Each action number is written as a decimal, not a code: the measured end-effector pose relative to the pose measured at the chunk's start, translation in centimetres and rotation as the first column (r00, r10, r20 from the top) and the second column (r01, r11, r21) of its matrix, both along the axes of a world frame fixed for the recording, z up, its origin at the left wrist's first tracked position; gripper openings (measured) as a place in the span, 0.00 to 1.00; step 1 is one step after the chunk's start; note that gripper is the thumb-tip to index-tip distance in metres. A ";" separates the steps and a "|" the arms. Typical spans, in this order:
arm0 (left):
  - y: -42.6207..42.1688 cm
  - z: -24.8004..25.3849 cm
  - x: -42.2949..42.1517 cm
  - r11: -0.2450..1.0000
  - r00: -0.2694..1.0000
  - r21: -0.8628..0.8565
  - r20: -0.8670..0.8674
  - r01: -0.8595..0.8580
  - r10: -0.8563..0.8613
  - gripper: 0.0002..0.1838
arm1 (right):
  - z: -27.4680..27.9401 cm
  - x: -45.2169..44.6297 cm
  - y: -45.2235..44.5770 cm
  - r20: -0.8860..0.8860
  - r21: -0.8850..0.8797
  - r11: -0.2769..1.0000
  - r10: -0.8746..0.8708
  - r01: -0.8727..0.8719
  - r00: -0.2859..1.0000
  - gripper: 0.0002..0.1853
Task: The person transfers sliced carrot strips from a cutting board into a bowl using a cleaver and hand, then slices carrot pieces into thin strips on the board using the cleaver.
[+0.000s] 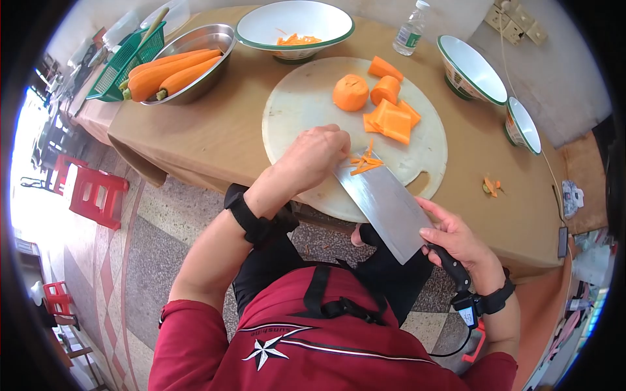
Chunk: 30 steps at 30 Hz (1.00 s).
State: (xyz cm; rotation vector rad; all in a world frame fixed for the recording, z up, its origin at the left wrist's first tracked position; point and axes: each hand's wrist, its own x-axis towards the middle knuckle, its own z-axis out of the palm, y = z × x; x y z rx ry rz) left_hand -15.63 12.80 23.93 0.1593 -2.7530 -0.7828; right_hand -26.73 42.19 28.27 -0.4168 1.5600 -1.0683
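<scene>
Two bare hands work above a round cutting board [293, 98] on a desk [195, 137] with a brown cover. The right hand [458, 240] has its fingers closed around a cleaver [389, 212] where the black handle meets the broad blade, which slants up and left from them to the left hand. Those left-hand fingers [339, 140] are curled inward at the blade's far end; their tips are hidden, so whether they pinch anything cannot be told. Just right of them, thin carrot shreds [366, 164] lie on the blade. Beyond them and to the right on the board sit flat carrot slices [393, 122], with thick carrot chunks [351, 92] farther away. Straight beyond the left fingers, past the board, a white bowl [274, 18] with a green rim holds more shreds. Well to their left and beyond, whole carrots [173, 70] rest in a metal bowl [212, 78].
</scene>
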 end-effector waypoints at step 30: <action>-3.1 -2.6 3.2 0.935 0.958 -0.209 -0.078 -0.288 0.278 0.28 | 8.3 -5.1 -13.7 -0.499 -0.325 0.946 -0.186 0.016 0.846 0.35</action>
